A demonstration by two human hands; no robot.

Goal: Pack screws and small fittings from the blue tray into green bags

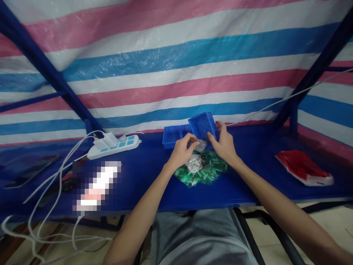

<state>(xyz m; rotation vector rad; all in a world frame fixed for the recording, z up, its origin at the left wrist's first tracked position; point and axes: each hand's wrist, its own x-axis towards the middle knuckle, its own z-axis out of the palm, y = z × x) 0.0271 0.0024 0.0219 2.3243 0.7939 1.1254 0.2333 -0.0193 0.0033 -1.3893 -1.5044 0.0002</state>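
Observation:
My right hand (224, 143) grips a small blue plastic bin (202, 125) by its right side, thumb at the near wall, and holds it tilted above the table. The fingers of my left hand (182, 150) are pinched on a small clear plastic bag (201, 145), just below the bin. Another blue bin (171, 137) stands on the table behind my left hand. Under both hands lies a spread of green small plastic packets (205, 175), with a silvery clear bag (194, 163) on top. What the bags contain is too small to tell.
A white power strip (116, 146) with plugs and white cables (62, 173) lies at the left. Beyond it is a dark phone (33, 171); a blurred-out bright screen (99, 186) sits nearer. A red and white package (305, 167) rests at the right. Striped sheeting (176, 81) hangs behind the blue table (138, 195).

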